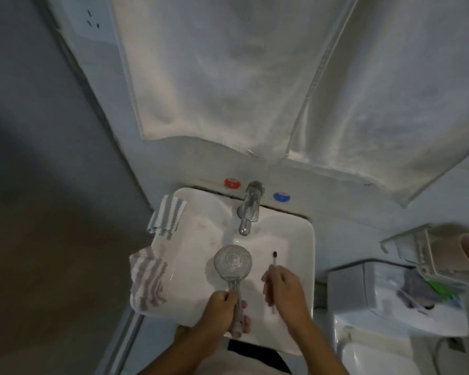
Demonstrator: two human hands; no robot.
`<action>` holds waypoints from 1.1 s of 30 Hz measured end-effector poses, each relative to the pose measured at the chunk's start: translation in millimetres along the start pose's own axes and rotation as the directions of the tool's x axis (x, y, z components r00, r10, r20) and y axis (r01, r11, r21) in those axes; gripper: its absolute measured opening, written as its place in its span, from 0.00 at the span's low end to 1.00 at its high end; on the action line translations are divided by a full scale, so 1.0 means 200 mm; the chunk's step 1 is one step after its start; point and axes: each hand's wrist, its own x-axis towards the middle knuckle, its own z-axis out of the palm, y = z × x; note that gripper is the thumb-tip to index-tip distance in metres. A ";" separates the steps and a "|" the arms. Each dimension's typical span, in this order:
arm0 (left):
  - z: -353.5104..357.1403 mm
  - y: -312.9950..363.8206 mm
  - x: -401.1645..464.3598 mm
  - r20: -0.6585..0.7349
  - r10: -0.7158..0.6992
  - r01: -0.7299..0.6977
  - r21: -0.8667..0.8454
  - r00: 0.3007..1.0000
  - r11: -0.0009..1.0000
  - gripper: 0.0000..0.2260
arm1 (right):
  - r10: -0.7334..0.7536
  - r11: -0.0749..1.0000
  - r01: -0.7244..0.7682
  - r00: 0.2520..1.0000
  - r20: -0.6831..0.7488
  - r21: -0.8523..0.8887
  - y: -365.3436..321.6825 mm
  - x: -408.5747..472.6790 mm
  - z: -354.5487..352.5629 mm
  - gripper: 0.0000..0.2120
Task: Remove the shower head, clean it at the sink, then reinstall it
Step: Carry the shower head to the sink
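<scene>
Fingers (222, 301) grasp one shower head (233, 260); right-hand fingers (271, 286) grasp one brush (274, 263).

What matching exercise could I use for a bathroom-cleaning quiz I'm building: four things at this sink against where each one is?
Things:
1. shower head
2. small brush
3. striped cloth
4. red-capped knob

Places:
a. draped over the sink's left rim
b. on the ledge behind the sink, left of the faucet
c. held by its handle in the left hand, face up over the basin
d. held in the right hand, bristle end pointing toward the faucet

Pairs: 1-c, 2-d, 3-a, 4-b
</scene>
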 end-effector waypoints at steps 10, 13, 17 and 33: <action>-0.05 0.08 0.06 -0.154 -0.001 0.015 0.090 0.988 0.996 0.13 | 0.026 0.978 -0.086 0.955 0.297 0.192 -0.60 0.47 -0.06 0.22; -0.05 0.09 0.04 -0.164 0.002 0.021 0.137 0.987 0.990 0.13 | 0.076 0.995 -0.087 0.973 0.220 0.042 -0.57 0.51 -0.04 0.22; -0.05 0.10 0.03 -0.172 0.023 0.015 0.215 0.985 0.976 0.12 | 0.147 0.951 -0.239 0.907 0.394 0.194 -0.53 0.53 0.02 0.25; -0.02 0.09 0.10 -0.168 0.059 0.009 0.376 0.984 0.926 0.15 | 0.152 0.677 -0.399 0.898 0.413 0.618 -0.58 0.57 0.19 0.23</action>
